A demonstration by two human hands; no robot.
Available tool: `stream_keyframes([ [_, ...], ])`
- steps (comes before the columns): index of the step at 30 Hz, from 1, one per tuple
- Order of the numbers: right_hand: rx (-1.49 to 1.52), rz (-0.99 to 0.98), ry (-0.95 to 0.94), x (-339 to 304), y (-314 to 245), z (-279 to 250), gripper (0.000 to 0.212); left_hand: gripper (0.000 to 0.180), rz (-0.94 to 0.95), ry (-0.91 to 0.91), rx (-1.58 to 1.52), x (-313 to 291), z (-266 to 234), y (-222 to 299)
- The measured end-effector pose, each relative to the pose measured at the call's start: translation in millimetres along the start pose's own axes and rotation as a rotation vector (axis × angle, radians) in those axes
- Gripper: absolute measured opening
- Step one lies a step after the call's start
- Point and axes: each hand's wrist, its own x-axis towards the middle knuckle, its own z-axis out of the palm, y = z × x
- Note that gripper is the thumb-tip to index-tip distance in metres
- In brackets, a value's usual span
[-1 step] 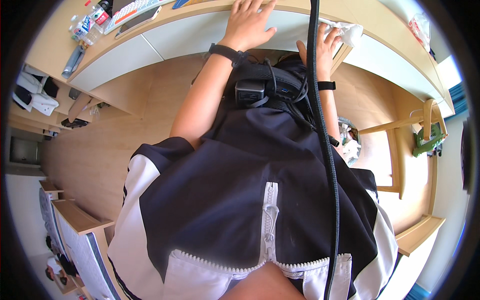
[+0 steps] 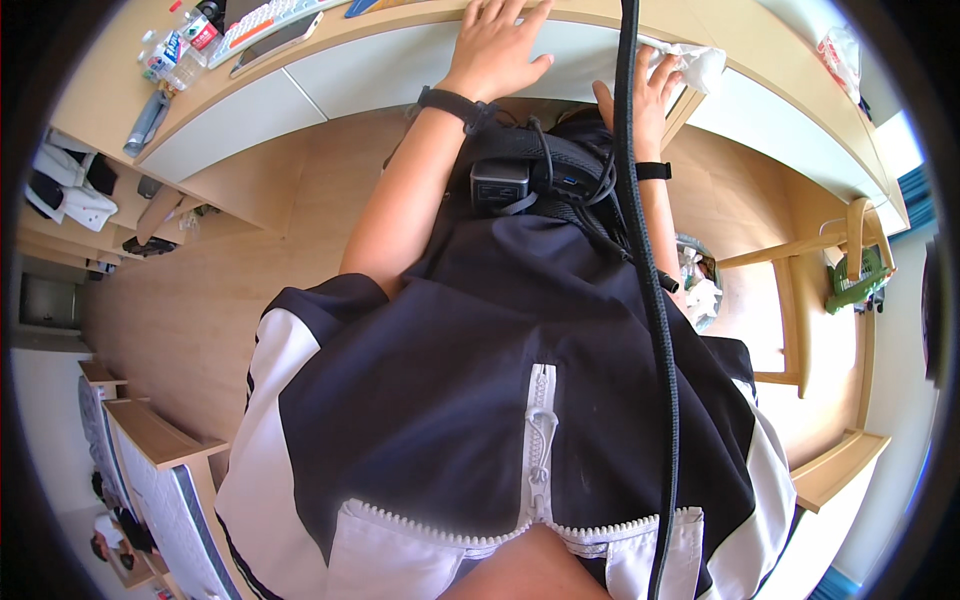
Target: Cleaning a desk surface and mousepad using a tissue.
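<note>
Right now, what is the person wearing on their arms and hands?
Both forearms are bare, with no gloves on either hand. The left hand has a black wrist strap with a small buckle just behind it. The right hand has a thinner plain black wristband. Short sleeves of a black and white zip-up top end above the elbows.

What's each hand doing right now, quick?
Left hand: open, palm flat on the desk, holding nothing.
Right hand: pressed on a white cloth at the desk edge.
</note>
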Motion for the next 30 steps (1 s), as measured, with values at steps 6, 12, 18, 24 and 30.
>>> stream_keyframes([
  [6, -0.060, -0.011, -0.070, 2.1, 2.9, 4.7, 0.102, 0.073, -0.009, -0.027, 0.023, 0.7, -2.1, -0.3],
  [12, -0.071, -0.015, -0.079, 1.1, 4.4, 4.5, 0.103, 0.074, -0.004, -0.008, 0.021, -0.6, 0.4, 0.4],
  [18, -0.041, -0.008, -0.092, 1.2, 2.5, 3.6, 0.102, 0.073, 0.010, 0.016, 0.015, -1.9, -0.7, -0.5],
  [24, -0.032, -0.020, -0.078, 1.5, 1.5, 1.9, 0.100, 0.072, 0.011, 0.016, 0.017, -0.6, -1.0, -0.5],
  [30, -0.043, -0.023, -0.074, 1.2, 2.3, 2.4, 0.101, 0.071, 0.008, 0.011, 0.012, 0.4, -1.5, 0.2],
])
